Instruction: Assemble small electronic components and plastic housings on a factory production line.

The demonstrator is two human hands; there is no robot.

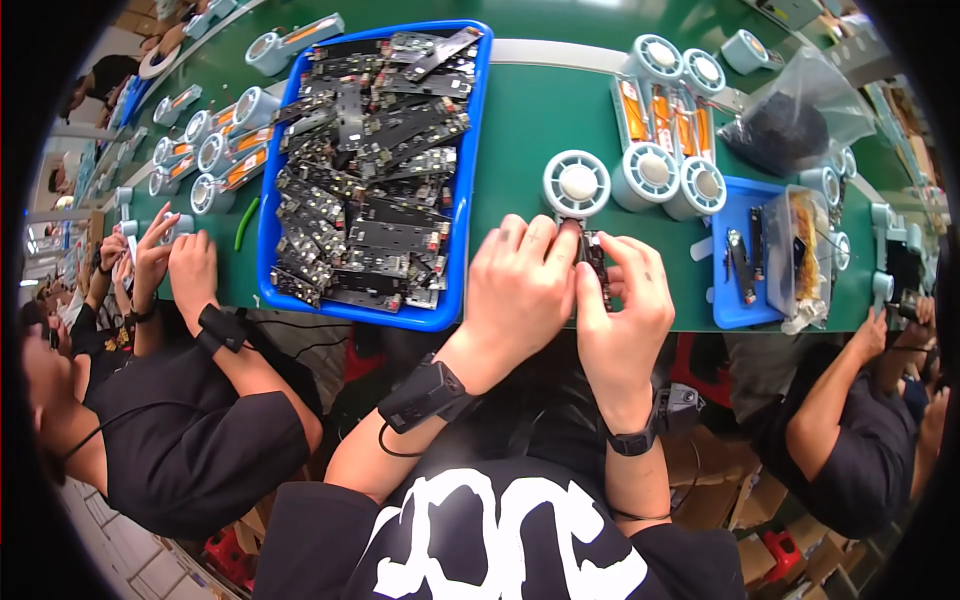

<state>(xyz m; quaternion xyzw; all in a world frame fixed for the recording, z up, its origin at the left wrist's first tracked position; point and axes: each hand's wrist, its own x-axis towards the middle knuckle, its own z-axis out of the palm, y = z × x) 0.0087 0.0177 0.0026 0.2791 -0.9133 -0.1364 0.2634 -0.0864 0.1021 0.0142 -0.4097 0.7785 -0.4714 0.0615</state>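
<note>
A handheld fan [578,186] with a round, pale blue slotted head lies at the table's front edge, its head pointing away from me. My left hand [522,290] is closed around the fan just below the head and hides most of its handle. Between my hands shows a narrow black circuit board [598,262], which my right hand [630,310] grips along its side with thumb and fingers. Whether the board sits inside the handle or only against it is hidden by my fingers.
Left of my hands stands a blue tray [468,200] heaped with black circuit boards. Several fans with orange-cored handles [665,125] lie at the right, near a blue bin [735,295] and a clear bag [800,115]. Co-workers [190,440] sit on both sides.
</note>
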